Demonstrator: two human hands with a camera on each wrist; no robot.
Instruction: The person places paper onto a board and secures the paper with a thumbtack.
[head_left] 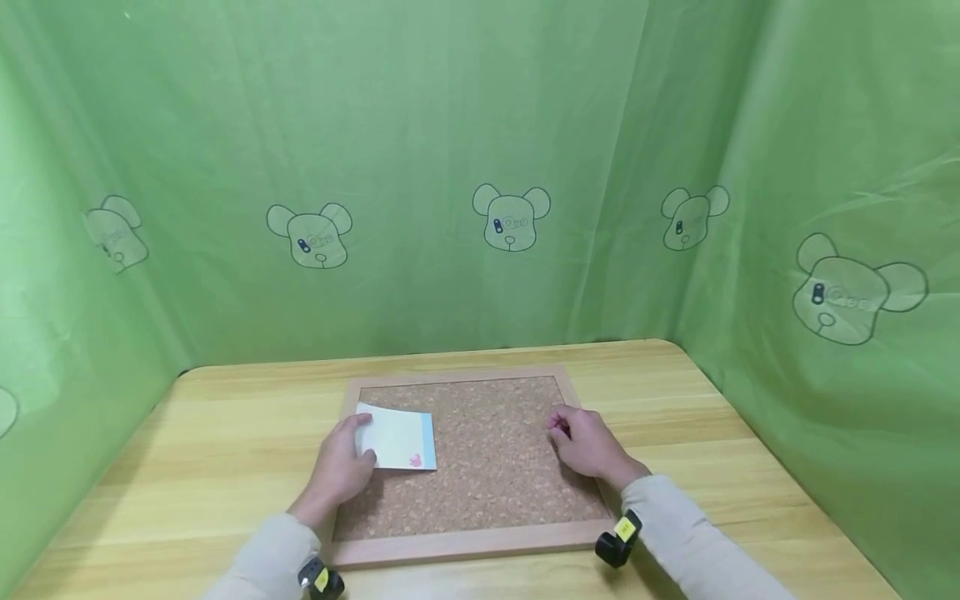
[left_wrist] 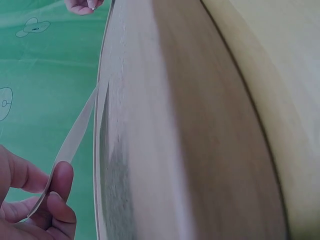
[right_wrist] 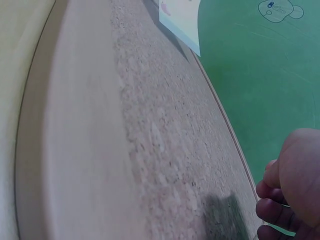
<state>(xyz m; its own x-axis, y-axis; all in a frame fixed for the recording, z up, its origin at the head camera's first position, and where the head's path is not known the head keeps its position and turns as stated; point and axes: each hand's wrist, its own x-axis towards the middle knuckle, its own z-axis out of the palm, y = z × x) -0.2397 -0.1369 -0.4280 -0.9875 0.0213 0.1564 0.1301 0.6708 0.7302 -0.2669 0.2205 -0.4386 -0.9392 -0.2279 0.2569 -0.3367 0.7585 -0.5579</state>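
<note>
A white note sheet (head_left: 393, 437) with a light blue strip and a small pink figure is held by my left hand (head_left: 345, 462), thumb and fingers pinching its left edge. In the left wrist view the sheet (left_wrist: 75, 137) bends slightly, its far end near the board. The sheet is over the left part of a wood-framed cork board (head_left: 495, 467). My right hand (head_left: 588, 442) is over the board's right side, fingertips pinched together. A tiny pale tip (left_wrist: 93, 8) shows at those fingertips in the left wrist view; it looks like a small pin, mostly hidden by the fingers.
The board lies on a light wooden table (head_left: 225, 450). Green curtains (head_left: 420, 125) printed with bear heads enclose the table at the back and sides. Each wrist wears a black camera (head_left: 617, 546) with a yellow label.
</note>
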